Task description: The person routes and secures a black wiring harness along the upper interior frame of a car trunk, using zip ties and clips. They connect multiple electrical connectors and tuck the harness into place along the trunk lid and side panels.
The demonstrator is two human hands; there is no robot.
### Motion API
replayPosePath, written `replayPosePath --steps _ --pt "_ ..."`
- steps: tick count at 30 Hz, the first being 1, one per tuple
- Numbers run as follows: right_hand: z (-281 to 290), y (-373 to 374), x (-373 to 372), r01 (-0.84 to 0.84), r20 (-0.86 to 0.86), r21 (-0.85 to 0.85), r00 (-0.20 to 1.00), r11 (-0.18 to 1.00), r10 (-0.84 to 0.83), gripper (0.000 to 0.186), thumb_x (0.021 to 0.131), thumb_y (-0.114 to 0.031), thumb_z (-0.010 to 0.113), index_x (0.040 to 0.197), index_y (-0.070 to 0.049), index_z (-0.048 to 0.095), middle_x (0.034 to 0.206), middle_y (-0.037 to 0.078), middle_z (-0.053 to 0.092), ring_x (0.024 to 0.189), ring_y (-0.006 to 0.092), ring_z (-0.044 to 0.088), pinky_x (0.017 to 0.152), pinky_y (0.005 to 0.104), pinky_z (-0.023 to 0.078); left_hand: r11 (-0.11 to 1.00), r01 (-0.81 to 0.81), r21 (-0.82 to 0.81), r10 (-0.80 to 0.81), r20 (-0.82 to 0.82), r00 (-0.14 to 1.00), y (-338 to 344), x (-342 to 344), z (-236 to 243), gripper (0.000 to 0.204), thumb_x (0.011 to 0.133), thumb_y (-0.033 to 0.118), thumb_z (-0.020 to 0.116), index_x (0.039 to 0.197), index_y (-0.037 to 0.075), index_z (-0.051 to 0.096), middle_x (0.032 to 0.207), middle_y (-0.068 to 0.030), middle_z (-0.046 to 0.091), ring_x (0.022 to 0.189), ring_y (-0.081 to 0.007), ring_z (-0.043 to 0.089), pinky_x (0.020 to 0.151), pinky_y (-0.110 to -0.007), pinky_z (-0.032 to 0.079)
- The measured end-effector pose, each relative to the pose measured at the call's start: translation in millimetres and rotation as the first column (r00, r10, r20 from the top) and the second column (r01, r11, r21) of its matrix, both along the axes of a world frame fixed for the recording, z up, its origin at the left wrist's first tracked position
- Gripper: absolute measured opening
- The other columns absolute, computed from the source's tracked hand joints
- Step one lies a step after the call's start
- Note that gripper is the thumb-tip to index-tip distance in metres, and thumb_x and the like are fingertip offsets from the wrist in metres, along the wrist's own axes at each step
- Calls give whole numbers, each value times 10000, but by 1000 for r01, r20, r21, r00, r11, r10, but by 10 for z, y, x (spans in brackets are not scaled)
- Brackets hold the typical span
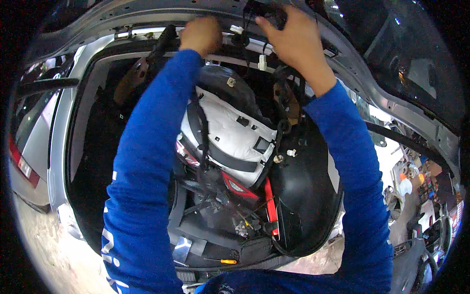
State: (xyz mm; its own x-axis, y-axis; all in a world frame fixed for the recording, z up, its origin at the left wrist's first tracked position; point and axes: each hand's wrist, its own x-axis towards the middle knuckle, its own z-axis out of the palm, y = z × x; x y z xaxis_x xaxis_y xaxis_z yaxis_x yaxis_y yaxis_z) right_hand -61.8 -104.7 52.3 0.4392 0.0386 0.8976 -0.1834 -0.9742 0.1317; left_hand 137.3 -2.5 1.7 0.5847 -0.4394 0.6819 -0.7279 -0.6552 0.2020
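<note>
Both my hands are raised to the inner edge of a lifted silver tailgate (105, 30). My left hand (201, 36) is closed against that edge and slightly blurred; whatever is in its fingers is hidden. A black corrugated tube (165, 40) hangs just left of it. My right hand (296, 41) has its thumb apart, with its fingers curled around a black wiring harness (275, 17) at a dark opening. Close to that thumb are a white connector (237, 30) and a lower white connector (262, 62), dangling on dark wires.
Below my arms, the open trunk holds a white-backed trim panel (227, 130), a red-and-clear tail lamp (239, 187), a red strip (271, 208) and loose black wiring. A yellow-handled screwdriver (228, 261) lies near the front sill. Gas struts (401, 139) flank the opening; cluttered shelves stand right.
</note>
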Motion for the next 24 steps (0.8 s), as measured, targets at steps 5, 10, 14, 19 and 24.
replayPosePath --steps 5,10,14,19,24 --pt "-91 153 242 59 79 -136 996 989 -49 325 932 -300 630 994 18 611 793 273 692 756 460 700 716 545 575 976 3 -220 -51 -210 976 -173 313 -143 331 889 275 643 1139 83 742 1186 -243 704 1121 -429 675 961 -499 537" --pt "-65 63 57 173 -44 -215 981 961 -187 314 944 -259 593 1086 22 597 810 269 689 638 415 706 580 503 593 981 181 -74 -178 42 983 -51 575 -228 382 944 366 622 1203 98 703 1188 -251 686 1124 -451 644 957 -516 529" --pt "-213 77 -143 86 116 -426 992 900 -40 561 920 -310 655 1339 27 496 1027 311 627 628 424 679 651 499 598 987 113 113 -123 84 989 12 507 -140 367 923 339 642 1217 127 701 1206 -216 689 1117 -454 651 965 -523 530" --pt "-738 325 369 -113 193 256 979 960 64 661 815 -378 792 1252 65 569 1089 281 678 966 466 678 892 499 545 999 40 12 -40 22 999 76 312 -147 396 896 311 669 1246 126 675 1291 -208 656 1156 -451 642 982 -525 530" --pt "-830 344 636 -258 188 651 966 714 177 593 770 -425 853 1117 21 672 1001 204 731 937 368 723 849 434 556 980 118 159 -131 74 989 230 234 -116 356 889 298 678 1194 115 697 1221 -230 685 1152 -452 644 973 -555 519"
